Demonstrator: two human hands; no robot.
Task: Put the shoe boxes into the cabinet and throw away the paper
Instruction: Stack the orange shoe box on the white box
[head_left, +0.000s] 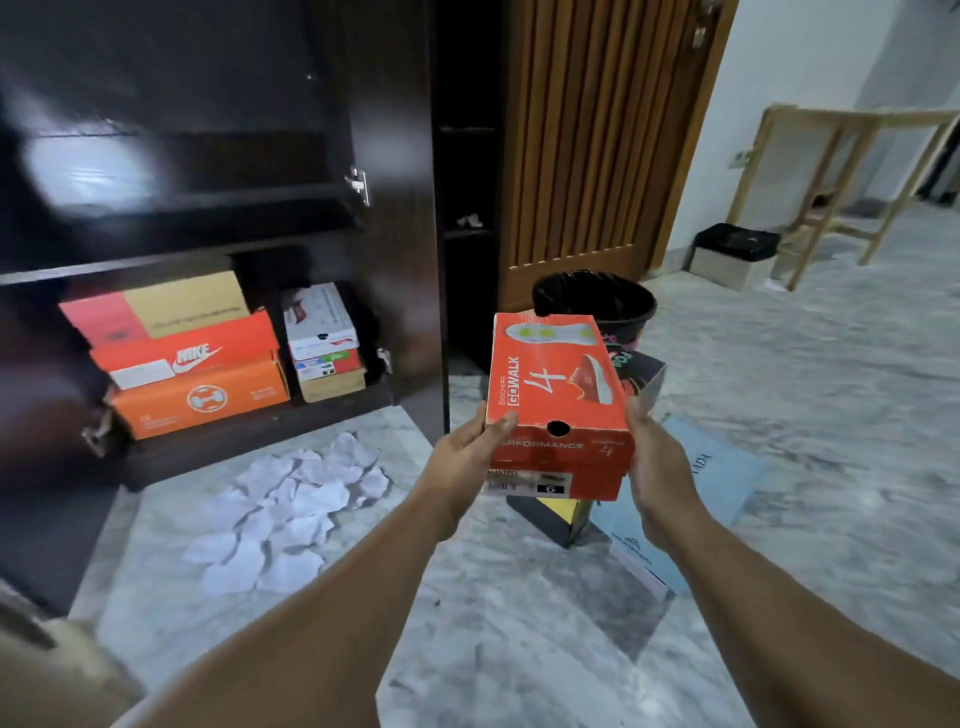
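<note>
I hold an orange GoWalk shoe box in the air at mid-frame. My left hand grips its left side and my right hand its right side. Under it on the floor lie a black box, another dark box and a flat light-blue box. To the left stands the dark cabinet, its doors open. Its bottom shelf holds stacked orange boxes and a white-topped stack. Crumpled white paper lies on the floor in front of the cabinet.
A round bin with a black liner stands just behind the held box, by a slatted wooden door. Far right are a small box-shaped bin and a wooden frame table. The floor is grey marble.
</note>
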